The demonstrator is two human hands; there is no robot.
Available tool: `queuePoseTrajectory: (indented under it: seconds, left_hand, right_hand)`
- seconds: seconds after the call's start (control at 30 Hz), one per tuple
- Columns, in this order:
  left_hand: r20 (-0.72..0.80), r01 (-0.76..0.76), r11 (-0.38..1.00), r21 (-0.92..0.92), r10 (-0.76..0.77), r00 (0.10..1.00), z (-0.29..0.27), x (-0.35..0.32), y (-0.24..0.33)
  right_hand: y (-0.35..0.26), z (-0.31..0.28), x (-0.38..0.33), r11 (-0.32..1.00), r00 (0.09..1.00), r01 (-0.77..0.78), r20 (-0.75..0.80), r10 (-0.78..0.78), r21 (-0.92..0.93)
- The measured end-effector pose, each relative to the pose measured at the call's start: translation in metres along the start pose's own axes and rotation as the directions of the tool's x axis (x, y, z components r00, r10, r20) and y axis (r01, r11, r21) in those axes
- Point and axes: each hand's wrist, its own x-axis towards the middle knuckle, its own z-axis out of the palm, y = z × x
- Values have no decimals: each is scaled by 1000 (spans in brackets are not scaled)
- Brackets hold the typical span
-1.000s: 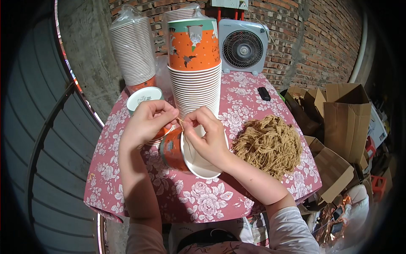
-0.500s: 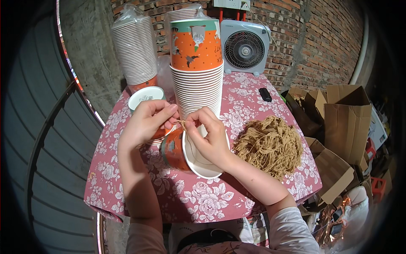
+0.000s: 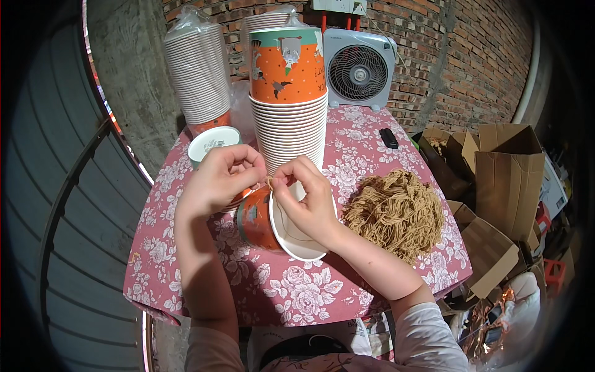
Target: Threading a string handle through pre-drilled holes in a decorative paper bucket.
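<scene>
An orange paper bucket with a white inside lies on its side in front of me, its mouth toward the right. A thin tan string runs inside it and comes up to the upper rim. There my right hand is closed in a pinch on the string, partly covering the bucket's mouth. My left hand is just left of it, fingers curled and thumb pressed in, also pinching the string. The exact shape of the string between the fingertips is too small to make out.
Behind my hands rises a tall stack of nested paper buckets. Another bagged stack and an upturned bucket stand left. A heap of tan string lies right, below a black object. A box fan stands behind; cardboard boxes stand right.
My left hand has turned slightly, its fingers curling more and lifting a little at the rim. My right hand and the bucket have shifted very little.
</scene>
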Motion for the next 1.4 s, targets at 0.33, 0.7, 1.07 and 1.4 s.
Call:
queuePoseTrajectory:
  seconds: [0.33,0.7,1.07,1.4]
  left_hand:
    - [108,-41,999,-12,42,993,-8,-8,2]
    - [68,49,999,-23,-47,997,18,11,-5]
    - [152,-83,979,-186,112,982,105,-4,-46]
    - [-69,-400,882,249,428,901,122,-33,-51]
  right_hand:
    - [15,3,-3,947,985,-171,47,164,273]
    - [11,-14,-7,858,947,-317,78,313,403]
    - [4,-89,-84,679,827,-562,290,482,473]
    - [-17,-110,-84,966,952,-243,169,254,-85]
